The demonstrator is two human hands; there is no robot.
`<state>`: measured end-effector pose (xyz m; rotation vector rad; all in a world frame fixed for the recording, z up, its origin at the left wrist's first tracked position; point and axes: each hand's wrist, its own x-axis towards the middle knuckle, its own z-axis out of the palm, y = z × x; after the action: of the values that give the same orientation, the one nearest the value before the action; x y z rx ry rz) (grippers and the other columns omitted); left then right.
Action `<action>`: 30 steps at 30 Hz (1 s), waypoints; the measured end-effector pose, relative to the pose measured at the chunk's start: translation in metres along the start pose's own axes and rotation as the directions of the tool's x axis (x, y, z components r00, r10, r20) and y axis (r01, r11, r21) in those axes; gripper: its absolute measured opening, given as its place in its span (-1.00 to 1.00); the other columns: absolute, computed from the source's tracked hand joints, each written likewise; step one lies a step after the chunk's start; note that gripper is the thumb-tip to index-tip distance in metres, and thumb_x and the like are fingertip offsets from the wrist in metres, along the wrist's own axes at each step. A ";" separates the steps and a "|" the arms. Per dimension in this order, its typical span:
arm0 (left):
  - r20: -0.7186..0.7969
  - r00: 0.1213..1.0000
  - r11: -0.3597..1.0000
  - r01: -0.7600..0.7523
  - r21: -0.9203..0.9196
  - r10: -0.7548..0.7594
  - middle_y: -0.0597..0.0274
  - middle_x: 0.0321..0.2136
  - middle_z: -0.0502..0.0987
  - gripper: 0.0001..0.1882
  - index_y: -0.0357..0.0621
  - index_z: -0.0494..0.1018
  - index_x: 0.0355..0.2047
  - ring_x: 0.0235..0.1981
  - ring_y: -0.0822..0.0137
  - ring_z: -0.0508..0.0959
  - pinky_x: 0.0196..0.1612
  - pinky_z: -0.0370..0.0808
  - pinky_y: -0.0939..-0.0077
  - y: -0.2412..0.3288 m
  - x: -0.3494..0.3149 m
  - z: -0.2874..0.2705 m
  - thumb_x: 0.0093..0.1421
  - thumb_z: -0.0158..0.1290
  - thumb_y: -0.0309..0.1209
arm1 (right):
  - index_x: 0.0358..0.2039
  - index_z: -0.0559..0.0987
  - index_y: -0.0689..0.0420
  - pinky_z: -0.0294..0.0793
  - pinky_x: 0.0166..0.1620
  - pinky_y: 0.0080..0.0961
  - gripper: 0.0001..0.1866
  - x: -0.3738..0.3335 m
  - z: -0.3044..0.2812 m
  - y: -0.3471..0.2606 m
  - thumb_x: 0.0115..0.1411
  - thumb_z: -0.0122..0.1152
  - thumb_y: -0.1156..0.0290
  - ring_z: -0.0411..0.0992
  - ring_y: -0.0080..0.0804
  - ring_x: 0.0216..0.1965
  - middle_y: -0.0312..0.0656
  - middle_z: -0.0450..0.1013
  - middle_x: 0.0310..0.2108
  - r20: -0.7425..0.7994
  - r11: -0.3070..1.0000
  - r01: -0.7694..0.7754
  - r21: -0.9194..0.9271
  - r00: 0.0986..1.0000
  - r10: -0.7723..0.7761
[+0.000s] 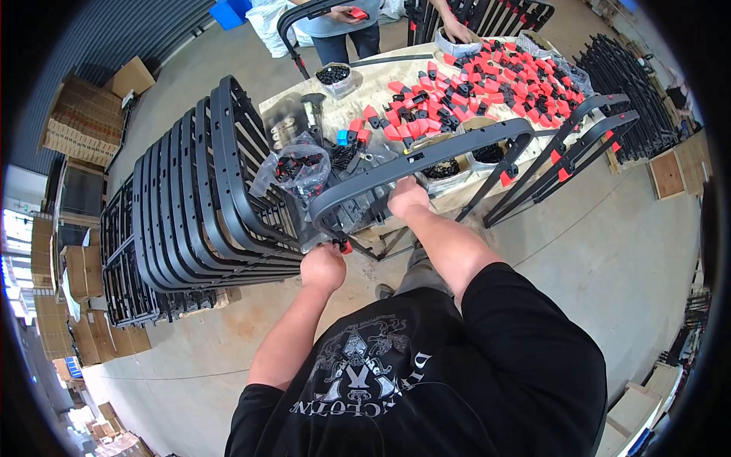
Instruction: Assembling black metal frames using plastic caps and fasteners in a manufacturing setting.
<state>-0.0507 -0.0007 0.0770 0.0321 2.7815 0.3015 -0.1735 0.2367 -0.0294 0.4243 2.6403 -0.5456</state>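
A black tubular metal frame (pixel 426 161) with rounded corners stands in front of me, leaning at the table's near edge. My left hand (pixel 324 266) is closed at the frame's left leg, beside a small red plastic piece (pixel 346 247). Just under the frame's top bar, my right hand (pixel 409 199) is balled with fingers curled away from view; what it holds, if anything, is hidden. Many red plastic pieces (pixel 525 80), mixed with black ones, cover the table beyond. A clear bag (pixel 298 166) of small dark and red parts lies left of the frame.
A row of similar black frames (pixel 221 167) stands at my left. More frames (pixel 560 164) lean on the table's right. A hammer (pixel 311 110) and a tub of black parts (pixel 333 78) sit on the wooden table (pixel 396 70). Across it, a co-worker (pixel 343 34) holds a red piece.
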 end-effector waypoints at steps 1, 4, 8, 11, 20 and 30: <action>0.000 1.000 1.000 -0.007 0.003 0.007 -0.16 -0.24 0.63 -0.59 -0.23 0.57 -0.27 -0.18 -0.11 0.63 -0.07 0.55 0.04 0.001 0.000 0.000 0.42 -0.19 -0.21 | 0.31 0.20 0.29 0.56 0.11 -0.31 -0.39 0.003 0.002 0.000 0.28 0.04 0.38 0.49 -0.10 0.16 0.13 0.27 0.31 -0.019 0.999 0.025 -0.034 0.999 -0.026; -0.037 0.998 0.998 -0.058 0.006 0.058 -0.17 -0.26 0.63 -0.59 -0.24 0.57 -0.27 -0.20 -0.13 0.63 -0.09 0.56 0.03 0.001 0.002 0.003 0.41 -0.18 -0.21 | 0.15 0.43 0.18 0.57 0.07 -0.30 -0.56 0.011 0.003 0.002 0.29 0.03 0.33 0.53 -0.14 0.09 0.03 0.42 0.16 -0.030 0.981 0.128 -0.145 0.991 -0.133; -0.031 0.998 0.998 -0.061 -0.010 0.061 -0.19 -0.27 0.63 -0.60 -0.26 0.56 -0.25 -0.21 -0.17 0.62 -0.10 0.55 0.01 0.002 0.002 0.003 0.41 -0.16 -0.20 | -0.09 0.71 0.03 0.59 0.00 -0.28 -0.66 0.019 -0.005 0.000 0.28 0.03 0.25 0.58 -0.20 0.02 -0.14 0.61 -0.02 0.047 0.943 0.192 -0.271 0.981 -0.187; -0.025 0.999 0.999 -0.039 -0.030 0.038 -0.20 -0.27 0.63 -0.61 -0.27 0.55 -0.24 -0.21 -0.18 0.61 -0.08 0.54 -0.01 -0.002 0.000 0.003 0.40 -0.15 -0.20 | -0.08 0.71 -0.01 0.60 -0.02 -0.31 -0.68 0.004 -0.021 -0.012 0.24 0.08 0.29 0.59 -0.21 0.02 -0.14 0.60 0.01 0.197 0.933 0.229 -0.279 0.964 -0.178; -0.042 0.996 0.996 -0.080 -0.048 0.078 -0.18 -0.27 0.62 -0.62 -0.24 0.55 -0.25 -0.23 -0.15 0.63 -0.12 0.56 0.01 -0.004 0.006 0.008 0.41 -0.15 -0.21 | -0.11 0.57 0.24 0.57 0.01 -0.15 -0.70 -0.046 0.005 0.026 0.16 0.16 0.39 0.56 0.07 -0.02 0.10 0.49 0.03 -0.172 0.991 0.098 0.096 0.982 -0.080; -0.020 0.999 0.997 -0.039 -0.065 0.037 -0.19 -0.25 0.62 -0.62 -0.24 0.56 -0.21 -0.18 -0.18 0.61 -0.08 0.54 0.00 -0.001 0.005 0.004 0.40 -0.14 -0.19 | -0.11 0.45 0.21 0.50 -0.02 0.00 -0.66 -0.037 0.021 0.113 0.05 0.18 0.51 0.49 0.23 -0.12 0.17 0.45 -0.16 -0.373 0.982 0.188 0.036 0.914 -0.161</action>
<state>-0.0543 -0.0008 0.0712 0.0667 2.7899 0.4041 -0.0927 0.3191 -0.0652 0.3403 3.0501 -0.6749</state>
